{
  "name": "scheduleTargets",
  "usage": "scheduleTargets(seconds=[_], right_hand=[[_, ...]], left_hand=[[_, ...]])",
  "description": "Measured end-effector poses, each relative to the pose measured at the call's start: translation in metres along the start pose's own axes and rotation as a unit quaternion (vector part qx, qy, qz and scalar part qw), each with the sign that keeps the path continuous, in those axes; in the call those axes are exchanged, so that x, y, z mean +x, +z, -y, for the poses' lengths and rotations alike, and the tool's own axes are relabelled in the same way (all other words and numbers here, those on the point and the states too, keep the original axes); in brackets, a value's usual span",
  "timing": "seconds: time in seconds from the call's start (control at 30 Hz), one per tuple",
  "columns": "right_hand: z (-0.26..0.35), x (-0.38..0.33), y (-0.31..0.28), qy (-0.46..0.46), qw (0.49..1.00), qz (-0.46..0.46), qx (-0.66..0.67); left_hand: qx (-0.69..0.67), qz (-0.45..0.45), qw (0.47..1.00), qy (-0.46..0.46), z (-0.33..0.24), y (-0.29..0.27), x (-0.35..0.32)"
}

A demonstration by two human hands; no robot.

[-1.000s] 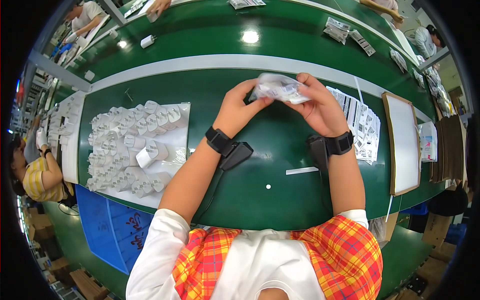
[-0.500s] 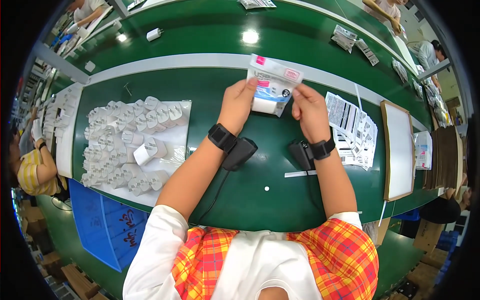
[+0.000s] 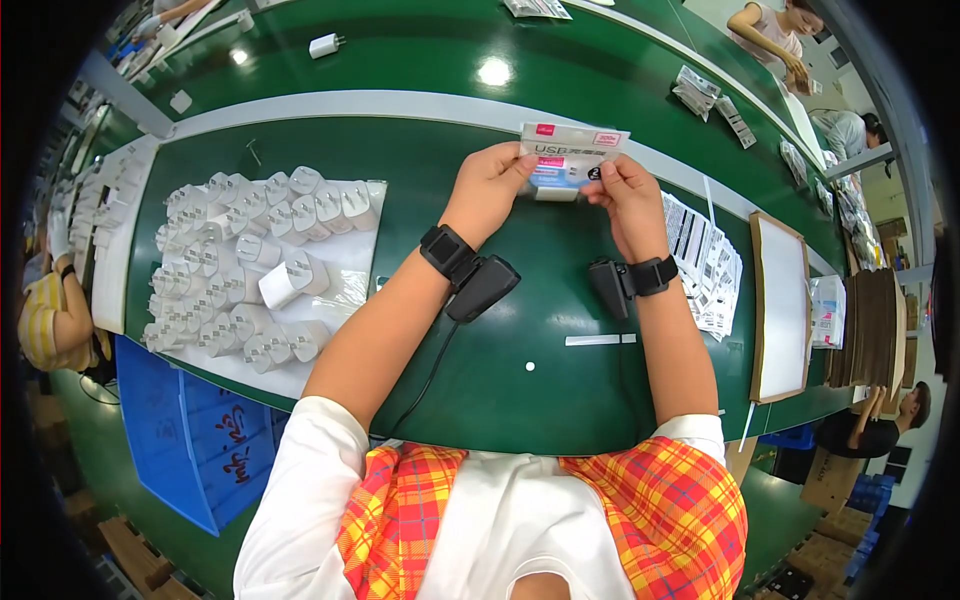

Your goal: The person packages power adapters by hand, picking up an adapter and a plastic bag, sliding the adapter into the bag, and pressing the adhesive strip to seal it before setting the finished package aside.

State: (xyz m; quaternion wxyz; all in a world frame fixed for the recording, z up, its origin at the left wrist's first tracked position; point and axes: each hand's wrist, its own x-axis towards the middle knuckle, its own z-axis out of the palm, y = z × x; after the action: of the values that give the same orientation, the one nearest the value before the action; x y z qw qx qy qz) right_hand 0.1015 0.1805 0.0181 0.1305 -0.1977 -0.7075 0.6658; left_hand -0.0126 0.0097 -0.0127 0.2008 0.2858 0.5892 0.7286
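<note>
Between my two hands, over the far side of the green table, is a clear plastic pouch [image 3: 565, 160] with a printed card and a white charger inside. My left hand [image 3: 492, 192] pinches its left edge, thumb in front. On the right edge, my right hand [image 3: 630, 200] grips it with thumb and fingers. Many white plug chargers [image 3: 240, 265] stand in a crowded group on a white sheet to the left. Beyond my right wrist lies a fanned pile of printed cards [image 3: 700, 265].
A shallow cardboard tray [image 3: 780, 310] lies right of the cards, with stacked brown cardboard [image 3: 870, 325] beyond it. A blue bin [image 3: 195, 430] sits below the table's left edge. Along the far green belt are one charger [image 3: 325, 45] and several filled pouches [image 3: 695, 92]. Other people work around.
Both hands have moved the pouch slightly right, and it has tipped so its front looks shorter. My grip stays on both edges. My view has shifted a little.
</note>
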Motion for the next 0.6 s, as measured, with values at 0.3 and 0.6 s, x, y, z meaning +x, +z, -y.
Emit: scheduleTargets(seconds=[0.3, 0.6], right_hand=[[0.028, -0.042, -0.017, -0.257, 0.851, 0.168, -0.426], [0.008, -0.057, 0.036, -0.225, 0.843, 0.109, -0.476]], left_hand=[[0.447, 0.174, 0.866, 0.144, 0.009, -0.015, -0.028], [0.466, 0.168, 0.859, 0.133, -0.001, -0.004, -0.034]])
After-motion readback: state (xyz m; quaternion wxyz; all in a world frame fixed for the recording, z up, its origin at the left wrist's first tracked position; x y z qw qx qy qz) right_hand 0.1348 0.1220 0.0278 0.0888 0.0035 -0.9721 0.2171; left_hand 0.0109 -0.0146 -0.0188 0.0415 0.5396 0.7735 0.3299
